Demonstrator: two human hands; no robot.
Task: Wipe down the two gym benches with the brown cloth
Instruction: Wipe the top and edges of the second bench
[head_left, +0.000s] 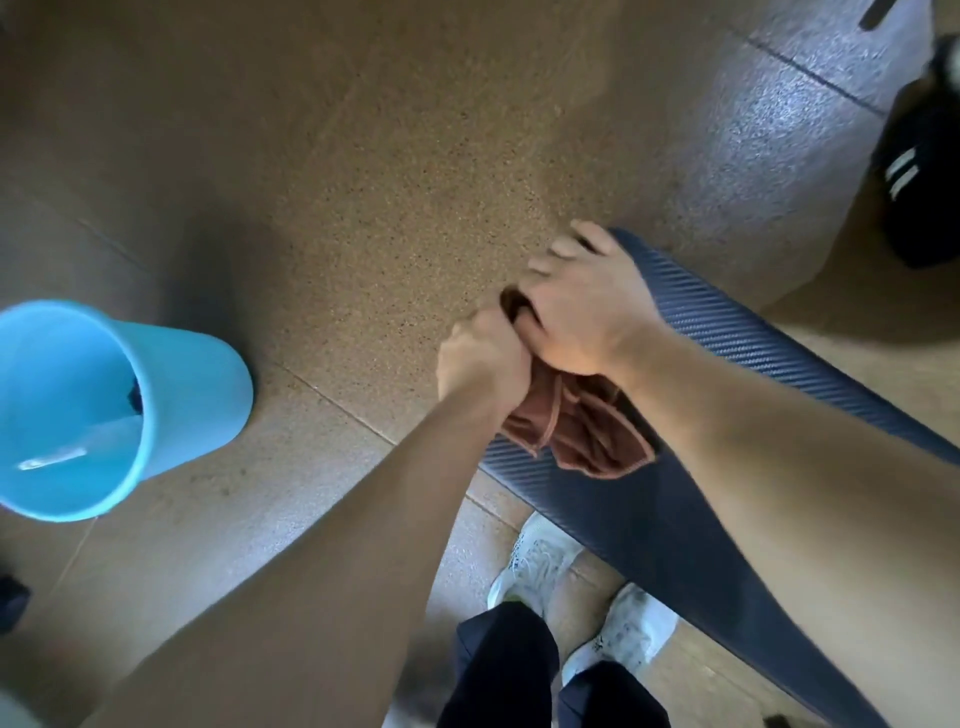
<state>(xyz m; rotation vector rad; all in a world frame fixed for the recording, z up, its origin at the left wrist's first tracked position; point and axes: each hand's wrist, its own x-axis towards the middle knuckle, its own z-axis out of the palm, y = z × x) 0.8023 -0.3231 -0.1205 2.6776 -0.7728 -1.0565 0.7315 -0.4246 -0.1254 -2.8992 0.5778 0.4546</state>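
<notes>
A dark blue padded gym bench (727, 343) with a ribbed surface runs diagonally from the centre to the lower right. The brown cloth (576, 431) hangs bunched above its near edge. My left hand (480, 358) is closed in a fist around the upper part of the cloth. My right hand (582, 306) grips the cloth just beyond it, fingers curled over the far end. Both hands meet above the bench's left end. Only one bench is in view.
A light blue bucket (171, 395) holding water stands on the speckled brown floor at the left. My white shoes (540, 561) are beside the bench at the bottom. A black object (919, 171) sits at the right edge.
</notes>
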